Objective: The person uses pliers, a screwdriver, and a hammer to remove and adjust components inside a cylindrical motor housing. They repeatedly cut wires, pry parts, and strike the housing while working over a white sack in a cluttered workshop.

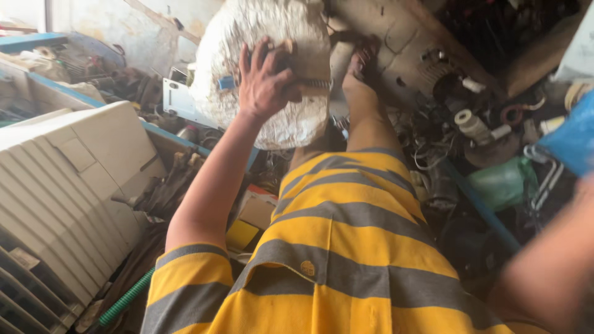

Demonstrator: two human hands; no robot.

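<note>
My left hand (266,80) is raised and closed around a wooden-backed wire brush (307,67). The brush presses against a large round white crusted object (260,37) at the top centre. My bare leg stretches forward from a yellow and grey striped shirt (346,247), and the foot (362,62) rests beside the white object against a grey metal casing (402,37). Only a blurred forearm (550,266) of my right side shows at the lower right; its hand is out of frame.
A white ribbed appliance housing (62,185) fills the left. A green corrugated hose (124,300) lies below it. Yellow and white boxes (247,226) sit by my leg. Scrap parts, wires, a green plastic container (501,182) and a blue bag (572,139) crowd the right.
</note>
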